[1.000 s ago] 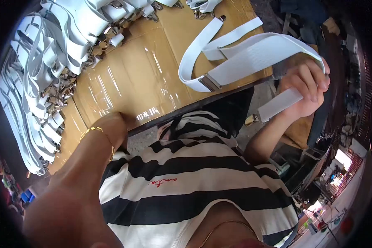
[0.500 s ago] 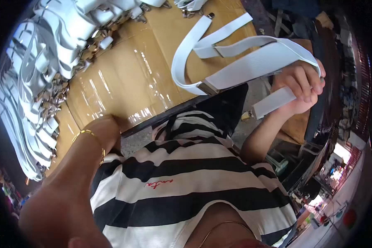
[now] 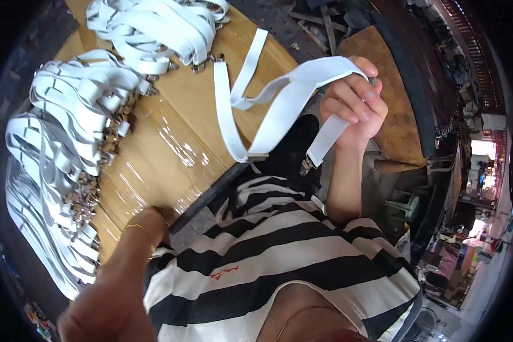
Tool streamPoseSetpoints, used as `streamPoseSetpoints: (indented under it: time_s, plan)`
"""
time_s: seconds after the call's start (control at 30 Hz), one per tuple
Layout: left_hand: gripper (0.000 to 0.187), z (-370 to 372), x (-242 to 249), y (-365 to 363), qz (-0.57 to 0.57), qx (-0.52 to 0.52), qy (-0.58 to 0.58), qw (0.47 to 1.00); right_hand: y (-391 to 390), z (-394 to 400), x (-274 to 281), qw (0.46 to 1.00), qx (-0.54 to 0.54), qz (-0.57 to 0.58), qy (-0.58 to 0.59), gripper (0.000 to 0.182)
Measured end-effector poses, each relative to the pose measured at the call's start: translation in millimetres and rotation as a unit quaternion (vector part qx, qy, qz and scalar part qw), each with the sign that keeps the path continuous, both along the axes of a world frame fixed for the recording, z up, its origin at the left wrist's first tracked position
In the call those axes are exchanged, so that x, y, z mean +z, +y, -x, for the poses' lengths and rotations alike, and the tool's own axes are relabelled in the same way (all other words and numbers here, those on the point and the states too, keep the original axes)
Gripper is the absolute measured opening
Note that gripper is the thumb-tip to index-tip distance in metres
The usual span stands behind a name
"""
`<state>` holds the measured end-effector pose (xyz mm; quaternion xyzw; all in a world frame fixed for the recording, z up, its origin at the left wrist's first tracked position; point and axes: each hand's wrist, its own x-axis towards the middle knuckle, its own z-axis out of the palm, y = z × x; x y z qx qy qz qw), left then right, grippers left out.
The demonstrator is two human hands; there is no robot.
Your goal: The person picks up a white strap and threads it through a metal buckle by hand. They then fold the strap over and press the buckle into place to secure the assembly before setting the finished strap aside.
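My right hand is closed around a pair of white elastic suspenders, raised beyond the table's right edge. One short strap end with a metal clip hangs below my fingers. The other straps stretch left over the cardboard-covered tabletop, with a metal slider near its front edge. My left forearm, with a gold bracelet, is bent, its elbow apparently leaning on the table's near edge. Very close to the camera at lower left is what shows of my left hand; its fingers are hidden.
Heaped along the table's left and far sides are white suspenders with metal clips. A brown board lies right of my right hand. Shelving and cluttered goods stand at far right.
The view has shifted, showing more of the suspender heaps. My right hand, still gripping the suspenders, appears further left, and their straps have swung left. My left elbow stays at the table edge.
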<state>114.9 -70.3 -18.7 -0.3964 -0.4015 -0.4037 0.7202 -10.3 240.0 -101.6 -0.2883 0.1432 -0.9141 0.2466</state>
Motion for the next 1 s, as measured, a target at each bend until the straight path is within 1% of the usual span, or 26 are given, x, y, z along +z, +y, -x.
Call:
streamPoseSetpoints:
  time_s: [0.03, 0.07, 0.1, 0.13, 0.17, 0.33, 0.37, 0.4, 0.43, 0.47, 0.5, 0.53, 0.57, 0.6, 0.63, 0.67, 0.7, 0.73, 0.77, 0.8, 0.83, 0.87, 0.9, 0.93, 1.0]
  plan:
    - [0.024, 9, 12, 18, -0.065, -0.001, 0.067, 0.996, 1, -3, 1, 1.0, -0.003, 0.0, -0.007, 0.013]
    - [0.022, 2, 10, 18, -0.007, -0.013, 0.047, 0.999, 2, -6, 3, 1.0, -0.002, 0.005, -0.006, 0.013]
    - [0.026, -4, 9, 15, 0.001, 0.028, 0.073, 0.997, 2, -7, 5, 1.0, -0.003, -0.002, -0.009, 0.013]
    - [0.032, -10, 6, 14, 0.003, 0.07, 0.094, 0.993, 3, -8, 8, 1.0, -0.003, -0.015, -0.016, 0.012]
    - [0.032, -16, 2, 15, -0.007, 0.073, 0.084, 0.994, 3, -9, 10, 1.0, 0.001, -0.012, -0.017, 0.012]
    - [0.044, -35, -5, 20, -0.046, 0.152, 0.116, 0.981, -2, -18, 18, 0.999, 0.02, -0.017, -0.023, 0.012]
    - [0.047, -32, -4, 23, -0.051, 0.157, 0.132, 0.977, -3, -22, 21, 0.999, 0.0, -0.018, -0.048, 0.008]
    - [0.049, -24, -4, 26, -0.058, 0.156, 0.154, 0.974, -2, -23, 25, 0.997, -0.027, -0.017, -0.065, 0.009]
    - [0.051, -16, -3, 32, -0.069, 0.147, 0.175, 0.971, 4, -19, 21, 1.0, 0.007, -0.024, -0.016, 0.013]
    - [0.051, -6, -6, 29, -0.079, 0.131, 0.183, 0.971, 9, -17, 18, 0.999, 0.01, -0.03, -0.004, 0.013]
    - [0.024, 3, -9, 16, -0.105, 0.195, 0.209, 0.953, 12, -20, 18, 0.999, 0.008, -0.032, -0.008, 0.012]
    - [0.021, 14, -6, 10, -0.128, 0.265, 0.241, 0.925, 10, -19, 18, 0.999, 0.014, -0.03, -0.007, 0.012]
    - [0.023, 27, -11, 18, -0.068, 0.359, 0.106, 0.925, 10, -18, 19, 1.0, 0.021, -0.022, -0.002, 0.012]
    - [0.023, 40, -25, 24, -0.063, 0.362, 0.122, 0.922, 12, -20, 19, 0.999, 0.028, -0.014, 0.001, 0.012]
    - [0.017, 54, -45, 29, -0.053, 0.291, -0.01, 0.955, 12, -20, 19, 0.999, 0.041, -0.003, 0.005, 0.012]
    - [0.016, 69, -52, 30, -0.042, 0.216, -0.143, 0.965, 13, -22, 20, 0.999, 0.045, 0.004, -0.001, 0.011]
    - [0.02, 91, -44, 36, 0.046, 0.18, -0.169, 0.968, 14, -23, 22, 0.999, 0.053, 0.003, -0.005, 0.01]
    - [0.032, 112, -35, 44, 0.133, 0.149, -0.195, 0.96, 14, -21, 24, 0.998, 0.065, 0.001, -0.008, 0.009]
    - [0.039, 131, -41, 48, 0.162, 0.114, -0.189, 0.962, 13, -17, 25, 0.996, 0.086, 0.011, -0.005, 0.009]
    - [0.034, 135, -44, 51, 0.197, 0.11, -0.239, 0.944, 11, -14, 25, 0.994, 0.108, 0.022, -0.004, 0.009]
    - [0.012, 140, -47, 59, 0.238, 0.093, -0.259, 0.932, 7, -10, 26, 0.991, 0.127, 0.042, -0.01, 0.012]
    - [0.034, 144, -48, 66, 0.278, 0.102, -0.272, 0.916, 1, -9, 26, 0.989, 0.134, 0.054, -0.013, 0.012]
    - [0.049, 144, -51, 71, 0.291, 0.102, -0.289, 0.906, -5, -8, 25, 0.987, 0.148, 0.067, -0.009, 0.012]
    - [0.056, 147, -54, 72, 0.316, 0.098, -0.269, 0.905, -12, -6, 23, 0.984, 0.162, 0.081, -0.005, 0.011]
    - [0.052, 144, -55, 81, 0.31, 0.06, -0.262, 0.912, -29, -4, 15, 0.975, 0.19, 0.119, -0.005, 0.01]
